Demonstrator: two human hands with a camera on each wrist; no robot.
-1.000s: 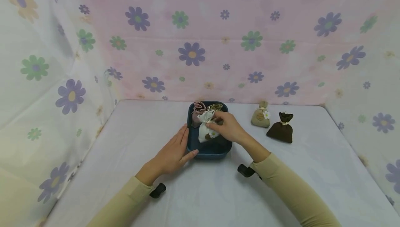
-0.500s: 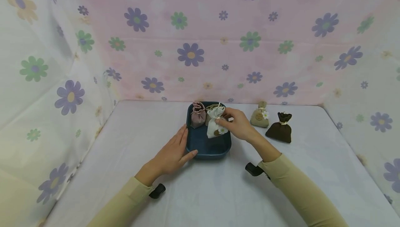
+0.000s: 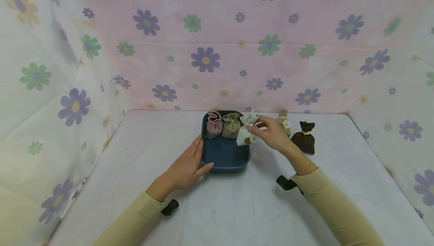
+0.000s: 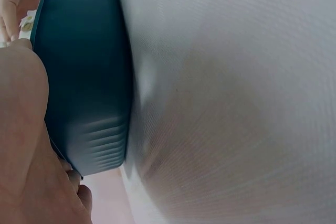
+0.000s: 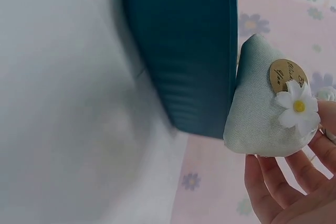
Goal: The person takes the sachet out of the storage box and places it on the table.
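Tray (image 3: pixel 225 155) holds a pink pouch (image 3: pixel 214 127) beside an olive pouch (image 3: pixel 231 128).

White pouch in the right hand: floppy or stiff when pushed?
The white pouch is probably soft: woven fabric, gathered neck. Its plump body should dent rather than fold flat. The flower stands out from the front, so it might snag.

Five small drawstring pouches (image 3: pixel 243 136), one dark blue tub (image 3: pixel 225 153)

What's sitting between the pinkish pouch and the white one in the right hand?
An olive pouch, inside the blue tray; the head view shows it.
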